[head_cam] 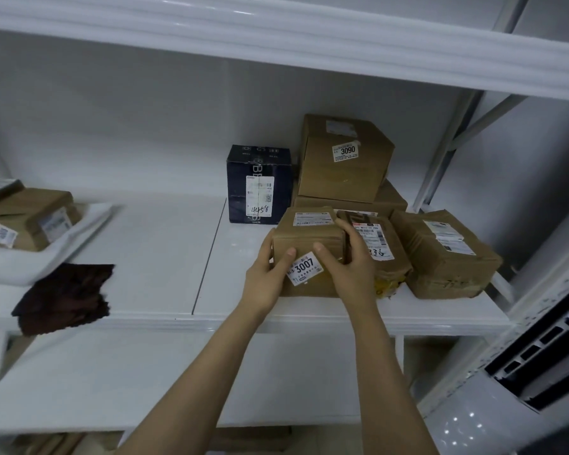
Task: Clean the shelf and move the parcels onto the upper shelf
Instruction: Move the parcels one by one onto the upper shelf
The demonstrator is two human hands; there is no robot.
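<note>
Shelf [165,244] holds the parcels [345,172], clustered at two o'clock. Box 3007 [309,234] stands front-left of them; I judge it light, stiff cardboard, best taken by its sides. My left hand [266,280] and right hand [349,267] clasp those sides, thumbs in front.

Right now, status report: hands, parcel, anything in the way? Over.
Both grip box 3007: left hand, right hand. Box low, upper shelf not yet reached. Taped parcel crowds its right side.

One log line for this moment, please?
left grip: holds parcel 3007 | right grip: same parcel | parcel: on shelf | cloth: lying left
</note>
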